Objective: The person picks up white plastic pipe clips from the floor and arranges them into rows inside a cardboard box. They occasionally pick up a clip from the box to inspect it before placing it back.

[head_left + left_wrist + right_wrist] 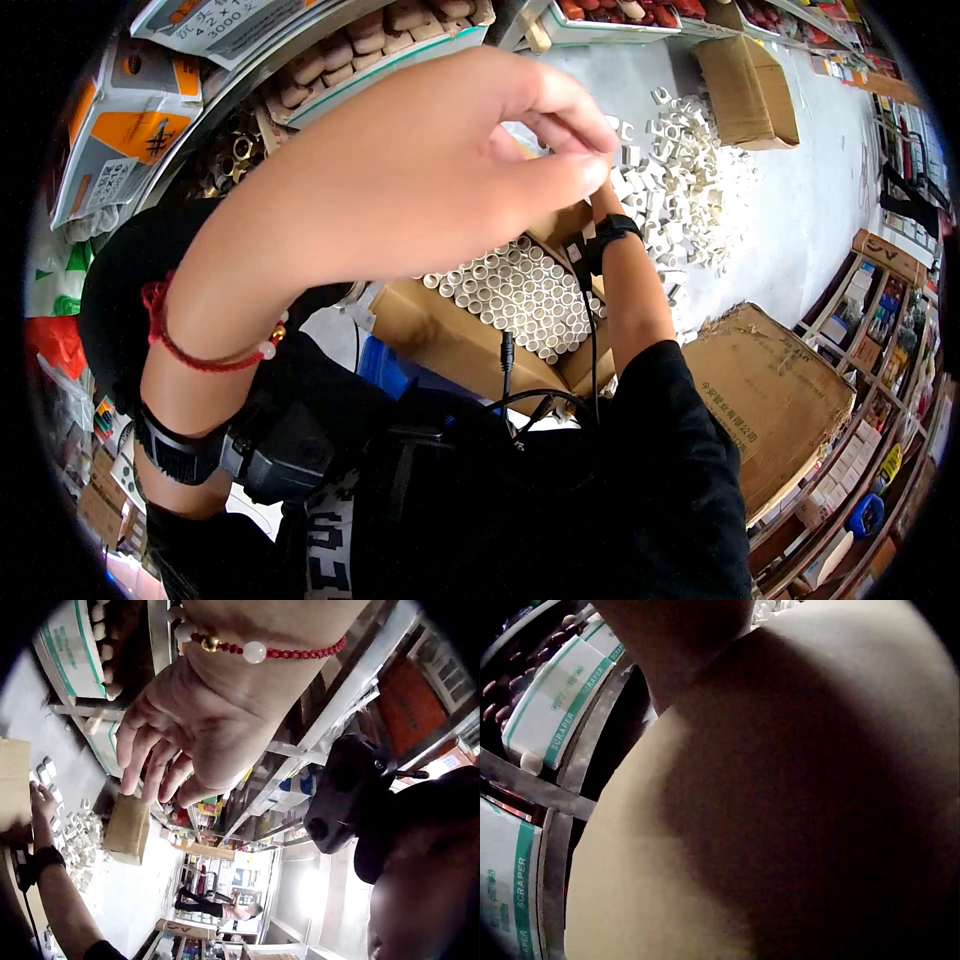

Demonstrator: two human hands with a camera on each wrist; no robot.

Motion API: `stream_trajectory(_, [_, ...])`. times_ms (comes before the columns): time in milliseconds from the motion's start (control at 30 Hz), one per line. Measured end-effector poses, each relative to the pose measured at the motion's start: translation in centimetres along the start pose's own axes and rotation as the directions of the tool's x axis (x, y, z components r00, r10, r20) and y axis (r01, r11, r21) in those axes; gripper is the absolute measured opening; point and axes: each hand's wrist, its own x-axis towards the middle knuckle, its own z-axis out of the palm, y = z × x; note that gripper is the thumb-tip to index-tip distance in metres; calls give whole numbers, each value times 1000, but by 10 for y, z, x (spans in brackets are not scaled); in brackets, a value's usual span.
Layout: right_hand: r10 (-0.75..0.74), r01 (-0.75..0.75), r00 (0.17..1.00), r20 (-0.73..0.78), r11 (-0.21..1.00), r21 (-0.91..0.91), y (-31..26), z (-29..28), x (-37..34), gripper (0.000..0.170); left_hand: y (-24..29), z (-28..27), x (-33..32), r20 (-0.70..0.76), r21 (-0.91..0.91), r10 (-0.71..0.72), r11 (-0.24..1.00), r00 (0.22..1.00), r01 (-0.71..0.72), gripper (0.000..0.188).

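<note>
In the head view my left hand (500, 150) is raised across the middle, a red cord bracelet (215, 362) at its wrist. Its fingers hang loosely curled with nothing between them in the left wrist view. Below it, an open cardboard box (440, 335) holds white ring-ended pipe fittings (520, 295) standing in close rows. My right hand (45, 804), with a black watch (618, 228) at the wrist, reaches down beside loose white fittings (690, 190) on the floor. The left hand hides it in the head view; I cannot tell whether it grips a fitting.
A small carton (745, 95) stands beyond the loose fittings, and a flattened carton (770, 400) lies at the right. Shelves with boxes of tools (365, 55) line the back left. A black cable (592, 350) hangs over the open box. Another person (225, 907) is farther off.
</note>
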Motion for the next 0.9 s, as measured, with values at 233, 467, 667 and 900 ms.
stream_trajectory(233, [-29, 113, 969, -247, 936, 333, -62, -52, -12, 22, -4, 10, 7, -88, -78, 92, 992, 992, -99, 25])
stream_trajectory(467, [-442, -138, 773, 456, 583, 800, -109, -55, -141, 8, 18, -8, 0, 144, -260, 149, 960, 978, -108, 32])
stream_trajectory(667, [-103, -754, 424, 900, 511, 413, -140, -10, -194, 11, 17, -1, 3, 121, -151, 159, 979, 980, -140, 32])
stream_trajectory(900, [-143, -818, 489, 861, 268, 509, -143, 19, -178, 12, 18, -6, -10, 79, -192, 300, 940, 951, -281, 32])
